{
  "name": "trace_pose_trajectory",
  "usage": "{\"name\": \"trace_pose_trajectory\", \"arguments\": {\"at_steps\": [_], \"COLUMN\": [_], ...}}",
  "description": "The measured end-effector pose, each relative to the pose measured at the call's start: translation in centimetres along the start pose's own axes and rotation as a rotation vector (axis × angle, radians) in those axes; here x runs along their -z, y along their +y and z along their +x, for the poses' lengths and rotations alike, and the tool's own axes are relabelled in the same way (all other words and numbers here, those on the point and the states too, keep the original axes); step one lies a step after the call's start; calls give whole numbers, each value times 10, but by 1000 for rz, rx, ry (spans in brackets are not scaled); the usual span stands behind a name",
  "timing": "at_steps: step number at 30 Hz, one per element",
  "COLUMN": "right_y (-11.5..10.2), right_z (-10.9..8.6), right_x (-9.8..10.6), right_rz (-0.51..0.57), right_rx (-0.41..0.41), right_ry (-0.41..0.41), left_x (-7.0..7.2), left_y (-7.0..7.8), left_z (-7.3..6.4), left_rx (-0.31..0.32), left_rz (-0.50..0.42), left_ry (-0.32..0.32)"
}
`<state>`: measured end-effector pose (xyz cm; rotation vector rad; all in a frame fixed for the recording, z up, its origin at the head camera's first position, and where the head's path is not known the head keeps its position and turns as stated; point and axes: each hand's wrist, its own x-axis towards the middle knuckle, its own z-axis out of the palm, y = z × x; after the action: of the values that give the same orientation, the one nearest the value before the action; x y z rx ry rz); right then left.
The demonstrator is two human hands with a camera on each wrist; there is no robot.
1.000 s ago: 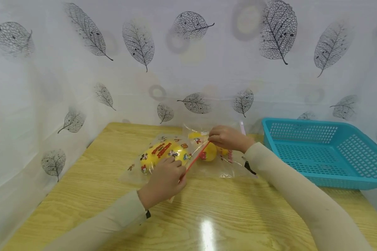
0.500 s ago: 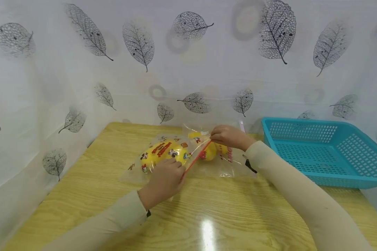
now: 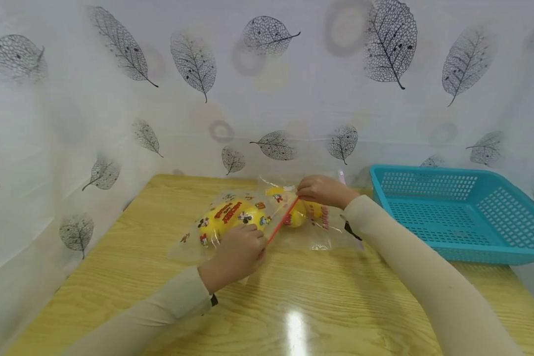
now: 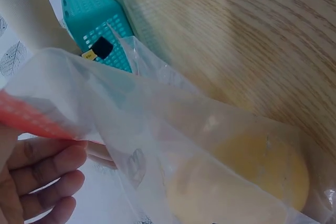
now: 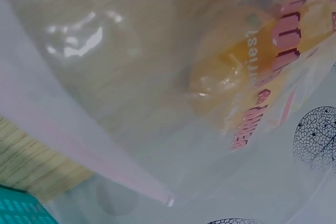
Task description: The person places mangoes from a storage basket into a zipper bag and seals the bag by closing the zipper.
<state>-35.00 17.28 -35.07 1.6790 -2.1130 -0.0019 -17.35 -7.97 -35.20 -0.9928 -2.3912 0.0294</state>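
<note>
A clear zip bag [image 3: 218, 212] with cartoon prints and a red zip strip [image 3: 283, 218] lies toward the back of the table, holding a yellow rounded thing [image 4: 252, 177]. My left hand [image 3: 238, 252] pinches the near end of the strip between thumb and curled fingers. At the strip's far end, my right hand [image 3: 322, 192] pinches the bag's edge. Under and beyond the right hand lies a second clear zip bag [image 3: 320, 242], which has pink lettering, a pale pink strip [image 5: 105, 166] and yellow-orange round things [image 5: 231, 72] inside.
A turquoise perforated basket [image 3: 431, 249] stands at the right, beside the right forearm. The wood-grain table [image 3: 258, 316] meets a white curtain [image 3: 231, 109] with leaf prints at its back and left.
My left hand has shifted slightly up and to the right along the red strip. The right hand stays at the far end, nearly unmoved. Both bags keep their places.
</note>
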Motion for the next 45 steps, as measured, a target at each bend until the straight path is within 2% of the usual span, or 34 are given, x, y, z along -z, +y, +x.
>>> {"name": "trace_pose_trajectory", "arguments": {"at_steps": [9, 15, 22, 27, 30, 32, 38, 42, 45], "right_y": [-6, -16, -44, -71, -86, -95, -115, -122, -125], "right_z": [-1, 2, 11, 15, 16, 15, 16, 20, 24], "right_x": [-1, 4, 11, 17, 22, 24, 26, 23, 20], "right_rz": [-131, -122, -173, -188, -158, -112, 10, 23, -2], "right_rx": [22, 15, 45, 19, -36, -102, -405, -558, -627], "right_ry": [8, 73, 180, 212, 200, 201, 215, 183, 150], "left_x": [-2, -2, -4, -5, -6, -7, -8, -10, -12], "left_y": [3, 3, 2, 3, 3, 4, 7, 11, 14], "left_z": [-1, -2, -3, -3, -3, -3, -3, -2, -1], "left_rx": [95, 122, 119, 123, 125, 125, 133, 132, 132], "left_rz": [-70, -84, -51, -25, -10, -5, -12, -17, -24], "left_ry": [7, -1, -6, -7, -3, 6, 39, 44, 45]}}
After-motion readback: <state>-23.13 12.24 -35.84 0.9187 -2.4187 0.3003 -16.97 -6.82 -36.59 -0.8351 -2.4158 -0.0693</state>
